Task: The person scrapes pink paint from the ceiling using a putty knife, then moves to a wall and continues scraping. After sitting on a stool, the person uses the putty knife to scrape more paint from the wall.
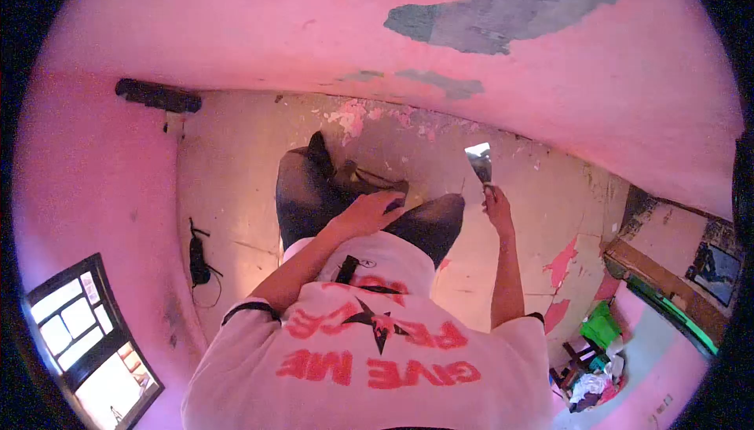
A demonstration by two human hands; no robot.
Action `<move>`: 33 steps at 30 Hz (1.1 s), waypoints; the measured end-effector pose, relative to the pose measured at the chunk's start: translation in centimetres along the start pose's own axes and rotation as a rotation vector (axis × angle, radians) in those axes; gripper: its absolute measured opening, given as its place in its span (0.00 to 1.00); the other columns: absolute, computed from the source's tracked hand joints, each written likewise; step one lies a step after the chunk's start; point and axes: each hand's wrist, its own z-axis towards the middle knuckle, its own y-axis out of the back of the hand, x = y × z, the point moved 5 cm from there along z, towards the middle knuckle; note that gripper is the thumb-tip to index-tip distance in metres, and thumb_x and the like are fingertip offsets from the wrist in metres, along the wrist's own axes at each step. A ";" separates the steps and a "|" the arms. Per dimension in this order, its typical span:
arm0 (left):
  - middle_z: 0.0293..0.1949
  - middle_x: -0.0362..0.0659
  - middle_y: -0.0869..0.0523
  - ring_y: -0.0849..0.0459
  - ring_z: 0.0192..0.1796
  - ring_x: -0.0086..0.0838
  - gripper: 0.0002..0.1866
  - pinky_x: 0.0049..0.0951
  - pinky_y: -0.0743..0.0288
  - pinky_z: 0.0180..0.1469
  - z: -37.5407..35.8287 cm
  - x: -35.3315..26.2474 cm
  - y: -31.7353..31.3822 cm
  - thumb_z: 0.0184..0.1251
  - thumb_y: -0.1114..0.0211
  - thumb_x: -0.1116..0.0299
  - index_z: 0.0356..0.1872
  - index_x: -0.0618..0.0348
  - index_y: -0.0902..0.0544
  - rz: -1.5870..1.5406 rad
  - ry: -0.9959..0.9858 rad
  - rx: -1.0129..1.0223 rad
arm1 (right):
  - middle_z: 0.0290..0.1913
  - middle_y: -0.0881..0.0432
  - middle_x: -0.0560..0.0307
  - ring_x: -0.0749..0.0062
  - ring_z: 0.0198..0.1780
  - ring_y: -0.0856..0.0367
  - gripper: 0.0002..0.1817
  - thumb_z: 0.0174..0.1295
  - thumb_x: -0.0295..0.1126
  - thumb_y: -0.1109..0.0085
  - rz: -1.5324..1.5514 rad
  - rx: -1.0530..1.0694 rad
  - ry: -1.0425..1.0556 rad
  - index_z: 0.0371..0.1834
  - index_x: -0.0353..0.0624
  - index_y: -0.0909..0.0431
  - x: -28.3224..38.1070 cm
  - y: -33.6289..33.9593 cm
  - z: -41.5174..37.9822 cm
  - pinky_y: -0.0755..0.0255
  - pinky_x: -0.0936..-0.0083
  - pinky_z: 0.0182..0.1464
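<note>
My right hand [496, 204] is closed around the handle of a paint scraper [478, 161]. Its wide metal blade points away from me toward the pink wall [275, 37] and catches the light. My left hand [373, 213] rests over my lap near the dark trousers [302, 194], fingers loosely stretched and apart, with no object visible in it. Ahead of me, the wall has a large bare grey patch [522, 10] and a smaller grey patch [444, 83] lower down. Pink paint flakes [349, 118] lie on the floor along the wall's foot.
A black strapped item [202, 261] with a thin cord lies on the floor at left. A dark block [159, 95] is by the left corner. A window [75, 328] is lower left. At right are a wooden cabinet-like piece [667, 234] and a pile of cloths [593, 387].
</note>
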 end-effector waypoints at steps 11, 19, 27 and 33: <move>0.46 0.59 0.23 0.25 0.50 0.52 0.22 0.44 0.32 0.52 11.0 13.4 0.8 0.64 0.49 0.58 0.53 0.63 0.29 0.014 -0.071 -0.399 | 0.28 0.22 0.48 0.56 0.28 0.22 0.20 0.63 0.49 0.55 -0.183 0.014 0.110 0.46 0.44 0.28 6.2 -15.1 17.6 0.30 0.63 0.33; 0.42 0.60 0.22 0.24 0.47 0.53 0.20 0.43 0.31 0.50 6.6 13.6 -3.4 0.64 0.47 0.61 0.52 0.64 0.30 -0.092 -0.101 -0.459 | 0.29 0.23 0.42 0.43 0.31 0.25 0.22 0.63 0.51 0.56 -0.349 -0.205 0.499 0.46 0.42 0.30 8.7 -17.6 22.2 0.31 0.59 0.34; 0.40 0.60 0.21 0.23 0.44 0.53 0.20 0.44 0.30 0.48 8.2 17.0 -0.6 0.64 0.47 0.60 0.50 0.64 0.28 -0.199 -0.083 -0.479 | 0.23 0.27 0.54 0.70 0.23 0.26 0.19 0.65 0.46 0.56 -0.189 -0.258 0.477 0.43 0.40 0.30 5.4 -21.5 25.0 0.31 0.71 0.27; 0.46 0.60 0.23 0.25 0.49 0.52 0.21 0.44 0.32 0.52 9.2 18.1 1.0 0.64 0.48 0.59 0.52 0.64 0.29 -0.154 -0.085 -0.420 | 0.22 0.28 0.59 0.75 0.22 0.29 0.18 0.66 0.44 0.59 -0.023 -0.042 0.296 0.42 0.40 0.30 5.9 -22.7 23.7 0.33 0.76 0.26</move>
